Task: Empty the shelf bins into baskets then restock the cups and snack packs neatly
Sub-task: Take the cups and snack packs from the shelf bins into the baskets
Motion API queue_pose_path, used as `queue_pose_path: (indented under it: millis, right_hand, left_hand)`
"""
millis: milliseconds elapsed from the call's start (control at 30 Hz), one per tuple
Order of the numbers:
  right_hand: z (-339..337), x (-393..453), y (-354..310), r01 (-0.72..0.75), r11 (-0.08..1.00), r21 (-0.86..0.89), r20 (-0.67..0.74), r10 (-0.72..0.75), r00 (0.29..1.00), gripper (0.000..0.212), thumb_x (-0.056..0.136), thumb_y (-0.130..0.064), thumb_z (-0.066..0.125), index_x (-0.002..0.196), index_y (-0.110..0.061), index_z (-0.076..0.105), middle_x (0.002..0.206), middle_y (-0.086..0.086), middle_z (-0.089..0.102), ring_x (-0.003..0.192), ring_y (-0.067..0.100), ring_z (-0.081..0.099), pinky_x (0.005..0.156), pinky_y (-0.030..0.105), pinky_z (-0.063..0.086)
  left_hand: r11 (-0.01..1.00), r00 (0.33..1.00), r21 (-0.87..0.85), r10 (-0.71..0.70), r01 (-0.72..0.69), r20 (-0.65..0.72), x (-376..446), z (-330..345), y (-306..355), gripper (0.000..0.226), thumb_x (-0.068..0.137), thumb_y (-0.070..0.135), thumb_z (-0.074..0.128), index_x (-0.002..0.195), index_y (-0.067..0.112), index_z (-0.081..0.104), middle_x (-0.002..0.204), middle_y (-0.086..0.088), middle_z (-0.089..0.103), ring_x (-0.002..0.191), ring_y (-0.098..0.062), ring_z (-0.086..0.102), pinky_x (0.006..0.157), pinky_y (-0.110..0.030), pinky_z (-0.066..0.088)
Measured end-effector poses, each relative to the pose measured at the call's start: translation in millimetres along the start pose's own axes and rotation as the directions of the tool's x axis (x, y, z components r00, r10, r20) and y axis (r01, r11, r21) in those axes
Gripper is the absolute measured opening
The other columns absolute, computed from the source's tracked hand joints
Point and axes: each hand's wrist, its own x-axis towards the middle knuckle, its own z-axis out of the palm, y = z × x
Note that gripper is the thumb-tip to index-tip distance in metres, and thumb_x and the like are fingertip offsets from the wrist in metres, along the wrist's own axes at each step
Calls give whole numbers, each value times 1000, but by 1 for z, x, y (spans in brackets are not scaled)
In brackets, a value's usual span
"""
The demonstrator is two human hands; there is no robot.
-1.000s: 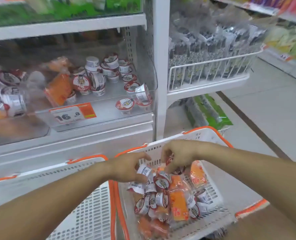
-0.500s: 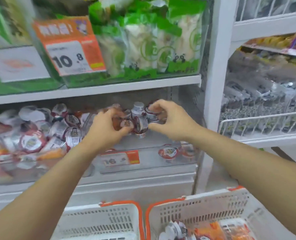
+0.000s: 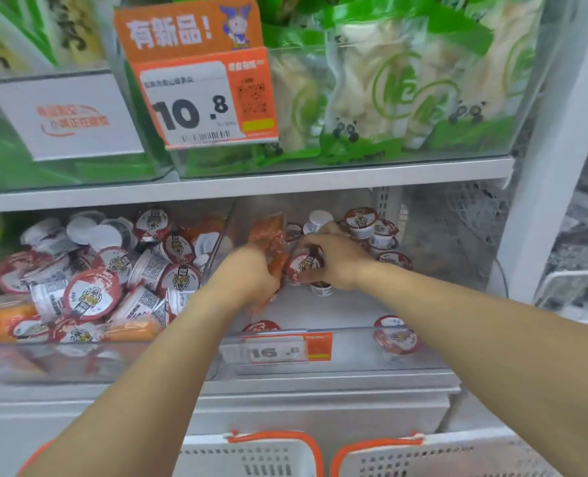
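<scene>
Both my hands reach into the right clear shelf bin (image 3: 433, 356) on the lower shelf. My left hand (image 3: 248, 277) grips an orange snack pack (image 3: 270, 235) standing at the bin's left side. My right hand (image 3: 334, 259) curls round a small red-lidded cup (image 3: 301, 266). More small cups (image 3: 361, 222) cluster behind it at the back of the bin, and one cup (image 3: 396, 335) lies at the front right. The left bin (image 3: 96, 356) is piled with several cups (image 3: 91, 297) and orange packs (image 3: 3, 321).
Two white baskets with orange rims, the left basket (image 3: 272, 449) and the right basket (image 3: 423, 452), stand below at the bottom edge. Green snack bags (image 3: 389, 84) fill the shelf above, behind an orange 10.8 price tag (image 3: 199, 84). A white upright post (image 3: 547, 173) bounds the bin on the right.
A second ago both hands were down in the right basket among cups and packs. They rose to the shelf bin; now the left holds an orange pack and the right a cup.
</scene>
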Motion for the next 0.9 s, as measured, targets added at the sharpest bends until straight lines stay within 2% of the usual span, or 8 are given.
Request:
queue_pose_path:
  millis: [67,167,333,500,567,667,800,900]
  right_hand:
    - [-5,-6,1,-8,998,62,-42,10,999,55,78,-31,86,125,-29,58,131,0,45,115,25,54,96,31,45]
    - [-17,-24,4,-34,984,177,-62,45,997,48,76,-28,87,113,-27,56,118,-3,58,111,22,59,88,31,49]
    - [-50,-77,-3,-30,978,207,-152,63,986,61,72,-31,90,125,-22,61,111,-8,58,97,13,60,77,22,44]
    - [-96,-168,-17,53,878,476,-213,56,976,40,72,-21,91,105,-24,67,87,-4,73,69,16,69,56,38,60]
    - [-113,-213,-16,11,869,494,-102,45,994,35,77,-21,86,107,-23,66,90,-4,74,72,20,71,55,38,60]
    - [-118,-262,7,-227,884,409,223,145,964,34,81,-22,82,110,-21,65,94,-1,72,74,17,71,58,38,61]
    - [-73,-290,48,-460,886,59,554,355,753,39,83,-23,82,113,-19,58,96,-2,62,79,21,69,57,36,61]
    - [-38,-303,67,-526,841,-129,663,468,584,44,84,-26,82,119,-14,59,84,2,68,77,25,64,59,39,62]
  left_hand:
    - [996,999,-78,35,-34,16,-1,-3,0,37,96,30,56,132,19,55,97,-3,67,80,-25,64,66,-28,50]
    - [975,997,-218,51,-38,53,-8,-2,-1,33,94,16,59,125,28,54,105,6,62,81,-17,63,63,-25,52]
    - [899,981,-410,189,-152,51,-20,-4,-1,40,90,7,62,129,18,60,119,3,69,107,-14,67,92,-37,57]
    - [718,919,-600,384,-354,-83,-48,-30,32,33,93,1,64,124,13,62,106,4,74,93,-1,68,82,-19,53]
    - [670,879,-635,475,-385,-32,-66,-38,49,33,92,5,67,122,16,65,105,-1,76,92,-7,70,81,-24,56]
    - [714,782,-621,571,-323,249,-91,-28,68,34,87,27,75,119,20,67,101,-2,77,90,-15,72,81,-32,60]
    - [812,684,-493,552,-312,477,-122,44,86,33,84,34,78,114,21,69,88,3,77,76,-7,68,74,-26,53]
    - [869,593,-450,478,-208,648,-151,109,87,37,84,25,80,116,13,68,90,-4,74,79,-21,68,78,-35,54]
